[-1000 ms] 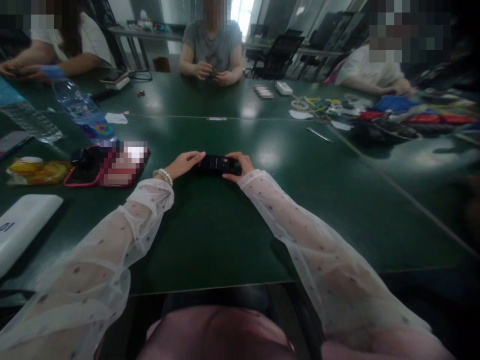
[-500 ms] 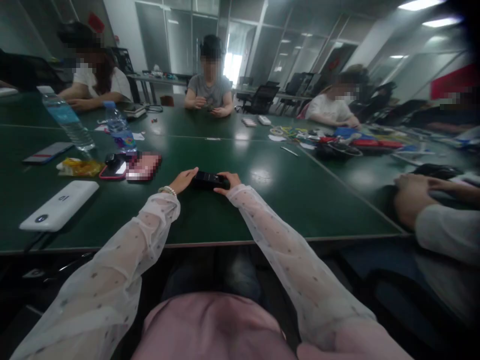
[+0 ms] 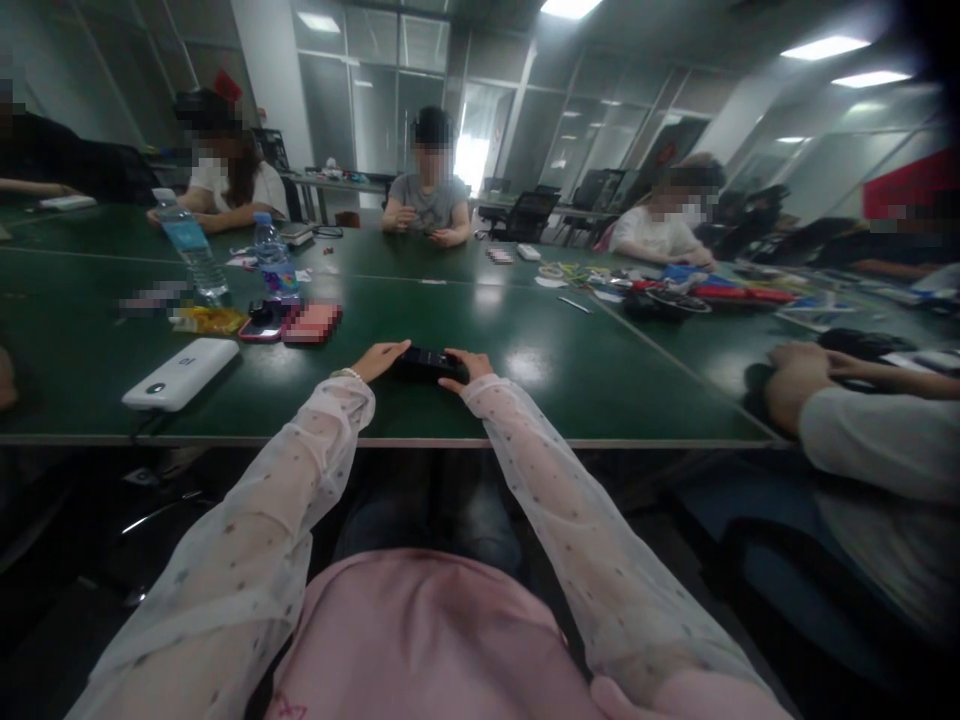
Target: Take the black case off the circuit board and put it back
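A small black device (image 3: 429, 364) with faint light marks on its top lies at the green table (image 3: 360, 415), near its front edge. My left hand (image 3: 381, 360) is closed on the device's left end, thumb along the top edge. The right end is gripped between the thumb and fingers of my right hand (image 3: 468, 370). Left of my hands are a red-pink case (image 3: 312, 322), a phone (image 3: 262, 322) and a white power bank (image 3: 181, 374) with a cable.
Two water bottles (image 3: 196, 250) (image 3: 275, 262) stand at the left beside a yellow wrapper (image 3: 208, 320). A pen (image 3: 574, 304) and a pile of cables and red and blue items (image 3: 697, 284) lie to the right. People sit around the table; one person's hands (image 3: 796, 380) are at the right.
The camera view has tilted up and turned slightly left, so the table items appear shifted right. Both my hands still hold the black device in nearly the same place.
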Demonstrator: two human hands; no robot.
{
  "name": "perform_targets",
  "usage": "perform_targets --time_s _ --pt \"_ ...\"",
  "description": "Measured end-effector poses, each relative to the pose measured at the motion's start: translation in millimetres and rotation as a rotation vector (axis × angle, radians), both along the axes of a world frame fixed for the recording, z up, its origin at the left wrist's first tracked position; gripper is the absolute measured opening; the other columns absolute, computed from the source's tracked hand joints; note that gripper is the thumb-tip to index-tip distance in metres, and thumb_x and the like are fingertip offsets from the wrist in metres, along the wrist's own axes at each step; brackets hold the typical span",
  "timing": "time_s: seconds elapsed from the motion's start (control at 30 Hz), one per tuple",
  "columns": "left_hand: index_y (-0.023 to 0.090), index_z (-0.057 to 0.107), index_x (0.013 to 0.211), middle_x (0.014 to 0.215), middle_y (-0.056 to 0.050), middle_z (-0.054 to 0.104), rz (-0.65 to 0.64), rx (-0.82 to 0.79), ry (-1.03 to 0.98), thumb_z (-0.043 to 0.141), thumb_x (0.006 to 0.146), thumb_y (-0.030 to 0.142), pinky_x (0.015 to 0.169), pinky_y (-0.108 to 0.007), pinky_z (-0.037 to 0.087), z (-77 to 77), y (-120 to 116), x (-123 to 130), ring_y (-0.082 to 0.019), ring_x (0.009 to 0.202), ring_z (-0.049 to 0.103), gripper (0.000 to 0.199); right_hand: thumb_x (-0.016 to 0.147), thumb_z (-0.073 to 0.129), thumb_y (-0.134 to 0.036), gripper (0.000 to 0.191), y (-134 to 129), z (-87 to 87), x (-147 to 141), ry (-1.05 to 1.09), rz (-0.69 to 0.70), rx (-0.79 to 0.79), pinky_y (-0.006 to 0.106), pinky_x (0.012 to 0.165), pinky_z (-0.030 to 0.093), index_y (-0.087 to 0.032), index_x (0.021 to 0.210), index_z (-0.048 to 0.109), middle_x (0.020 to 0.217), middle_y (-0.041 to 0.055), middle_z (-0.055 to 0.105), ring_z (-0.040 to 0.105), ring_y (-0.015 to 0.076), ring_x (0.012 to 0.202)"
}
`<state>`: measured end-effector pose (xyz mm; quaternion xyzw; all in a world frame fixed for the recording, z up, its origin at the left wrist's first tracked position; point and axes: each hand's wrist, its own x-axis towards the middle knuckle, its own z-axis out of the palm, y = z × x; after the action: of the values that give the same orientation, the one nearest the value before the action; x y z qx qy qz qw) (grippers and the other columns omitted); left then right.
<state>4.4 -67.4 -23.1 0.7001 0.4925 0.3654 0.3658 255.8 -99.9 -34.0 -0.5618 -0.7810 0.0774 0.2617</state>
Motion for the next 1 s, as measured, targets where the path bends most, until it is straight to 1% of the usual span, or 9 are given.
perform_targets --time_s 0.13,0.33,0.47,0.57,0.63,0.73,0.83,0.93,1.0 --pt "0.015 0.075 0.094 0.094 -0.008 0.074 -0.004 -0.013 -0.009 0.049 0.072 0.087 0.094 -0.037 0.043 2.5 -4 0 -0.029 0.096 0.063 0.080 0.074 0.076 -0.043 0.068 -2 0.9 0 -0.003 0.019 -0.040 0.055 0.102 0.045 -0.030 0.136 0.053 0.118 0.0084 0.064 0.051 0.0333 0.120" --pt "0.016 0.074 0.083 0.086 -0.008 0.073 0.023 -0.027 0.011 0.046 0.073 0.087 0.089 -0.036 0.045 -0.4 -3 -3 -0.028 0.092 0.063 0.077 0.072 0.079 -0.041 0.071 4 -1.3 -3 -0.007 0.009 -0.058 0.059 0.099 0.045 -0.031 0.136 0.052 0.123 0.0098 0.063 0.050 0.0354 0.123" --pt "0.015 0.073 0.090 0.094 -0.008 0.073 0.053 0.014 0.030 0.045 0.078 0.082 0.094 -0.036 0.044 -1.9 -1 -4 -0.028 0.098 0.062 0.073 0.074 0.077 -0.042 0.068 3 -2.6 -2 -0.007 0.016 -0.059 0.059 0.098 0.046 -0.030 0.136 0.053 0.123 0.0102 0.063 0.051 0.0359 0.121" --pt "0.015 0.073 0.097 0.101 -0.007 0.073 0.061 0.041 0.039 0.047 0.082 0.075 0.098 -0.036 0.042 -2.0 0 -3 -0.029 0.104 0.061 0.068 0.077 0.074 -0.045 0.067 1 -3.2 -1 -0.001 0.042 -0.016 0.057 0.099 0.046 -0.028 0.137 0.052 0.125 0.0108 0.063 0.050 0.0365 0.122" --pt "0.014 0.073 0.099 0.102 -0.008 0.073 0.060 0.050 0.043 0.048 0.084 0.072 0.098 -0.035 0.042 -1.8 1 -3 -0.029 0.104 0.061 0.066 0.078 0.072 -0.047 0.067 2 -3.5 1 -0.004 0.067 -0.003 0.058 0.098 0.047 -0.027 0.139 0.050 0.124 0.0118 0.063 0.048 0.0371 0.124" --pt "0.014 0.074 0.099 0.103 -0.008 0.073 0.062 0.069 0.045 0.048 0.085 0.069 0.098 -0.035 0.043 -1.8 2 -2 -0.028 0.104 0.061 0.062 0.078 0.072 -0.046 0.068 3 -3.3 2 -0.009 0.072 -0.035 0.060 0.097 0.047 -0.027 0.139 0.049 0.121 0.0121 0.063 0.048 0.0378 0.124" --pt "0.015 0.074 0.095 0.099 -0.007 0.073 0.069 0.096 0.053 0.051 0.085 0.064 0.098 -0.035 0.043 -3.2 4 -3 -0.028 0.103 0.061 0.055 0.076 0.075 -0.041 0.064 0 -2.5 1 0.037 0.066 -0.033 0.059 0.099 0.047 -0.030 0.134 0.052 0.119 0.0099 0.062 0.051 0.0361 0.123" --pt "0.015 0.073 0.087 0.092 -0.006 0.072 0.071 0.124 0.069 0.051 0.086 0.059 0.095 -0.035 0.044 -6.3 7 -3 -0.027 0.098 0.062 0.049 0.075 0.077 -0.037 0.060 -7 -1.0 0 0.130 0.027 -0.003 0.055 0.103 0.046 -0.029 0.130 0.055 0.117 0.0095 0.059 0.055 0.0317 0.119" --pt "0.015 0.073 0.086 0.091 -0.006 0.072 0.064 0.138 0.079 0.051 0.086 0.053 0.095 -0.035 0.045 -8.4 9 -2 -0.026 0.097 0.063 0.044 0.074 0.077 -0.037 0.060 -12 0.0 -1 0.168 -0.010 -0.015 0.052 0.105 0.046 -0.028 0.130 0.056 0.114 0.0092 0.056 0.059 0.0293 0.114"
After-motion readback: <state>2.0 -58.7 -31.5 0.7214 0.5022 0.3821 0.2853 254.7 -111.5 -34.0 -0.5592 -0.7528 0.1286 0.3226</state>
